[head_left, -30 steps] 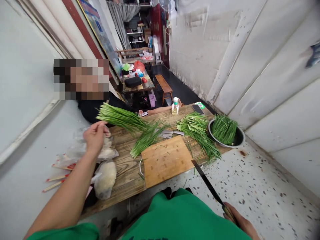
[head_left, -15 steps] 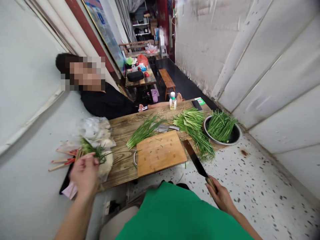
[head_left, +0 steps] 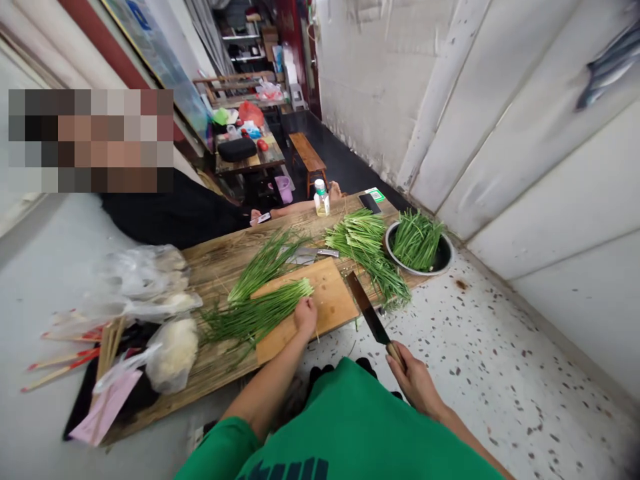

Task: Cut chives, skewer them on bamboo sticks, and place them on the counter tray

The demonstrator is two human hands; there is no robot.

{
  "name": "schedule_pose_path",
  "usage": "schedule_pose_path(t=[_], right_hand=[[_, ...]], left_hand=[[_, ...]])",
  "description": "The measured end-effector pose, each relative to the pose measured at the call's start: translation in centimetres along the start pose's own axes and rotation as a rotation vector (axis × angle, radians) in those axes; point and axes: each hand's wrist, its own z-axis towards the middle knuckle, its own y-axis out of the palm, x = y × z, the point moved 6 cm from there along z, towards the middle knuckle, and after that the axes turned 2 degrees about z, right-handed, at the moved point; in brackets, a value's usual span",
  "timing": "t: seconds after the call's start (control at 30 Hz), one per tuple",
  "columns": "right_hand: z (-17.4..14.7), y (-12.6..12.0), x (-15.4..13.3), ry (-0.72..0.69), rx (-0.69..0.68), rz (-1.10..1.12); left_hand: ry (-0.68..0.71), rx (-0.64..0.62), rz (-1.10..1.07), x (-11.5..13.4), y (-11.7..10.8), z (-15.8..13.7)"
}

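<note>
A bunch of green chives (head_left: 265, 307) lies across the wooden cutting board (head_left: 335, 293), cut ends to the right and tips hanging over the board's left side. My left hand (head_left: 306, 316) is closed at the near side of those cut ends; its fingertips are partly hidden. A thin pale stalk shows just below it. My right hand (head_left: 417, 377) grips the wooden handle of a dark-bladed kitchen knife (head_left: 367, 307), held off the board's right edge with its tip pointing away from me. More chives (head_left: 265, 263) lie behind the board.
A second knife (head_left: 305, 255) lies behind the board. Chives (head_left: 365, 233) are heaped to the right, beside a metal bowl (head_left: 447, 263) of chives. A bottle (head_left: 321, 200) and phone (head_left: 369, 203) stand farther back. Plastic bags (head_left: 175, 353) crowd the left; a person (head_left: 165, 207) sits beyond.
My left hand has moved right from the table's left end to the board. A bunch of chives now lies on the board. The knife stays in my right hand; the view has shifted.
</note>
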Motion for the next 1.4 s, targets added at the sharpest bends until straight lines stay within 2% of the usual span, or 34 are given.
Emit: schedule_pose_path(t=[0.1, 0.2, 0.33, 0.43, 0.6, 0.7, 0.97, 1.2, 1.4], right_hand=[[1.2, 1.3, -0.3, 0.054, -0.033, -0.029], [2.9, 3.2, -1.1, 0.084, -0.076, -0.085], [5.3, 6.2, -3.1, 0.108, -0.119, -0.154], [6.7, 8.1, -4.7, 0.139, -0.131, -0.186], [8.0, 10.0, -6.2, 0.164, -0.111, -0.201], [8.2, 10.7, -6.6, 0.154, -0.116, -0.203], [8.7, 12.0, -7.5, 0.158, -0.138, -0.221], [8.9, 12.5, -7.5, 0.17, -0.168, -0.295], [9.1, 12.8, -7.2, 0.202, -0.188, -0.316]], left_hand=[[0.067, -0.145, 0.079, 0.9, 1.6, 0.6], [0.141, -0.213, 0.145, 1.2, 0.9, 0.6], [0.4, -0.134, 0.245, 1.3, -1.9, 0.9], [0.557, -0.07, 0.28, 0.8, -2.7, 2.3], [0.523, -0.138, 0.271, -0.6, -0.5, 4.9], [0.529, -0.178, 0.2, -0.4, 0.6, 5.1], [0.506, -0.167, 0.1, -0.3, 1.9, 5.4], [0.513, -0.132, 0.156, 0.0, 2.3, 5.6], [0.533, -0.152, 0.16, 0.6, 1.8, 5.4]])
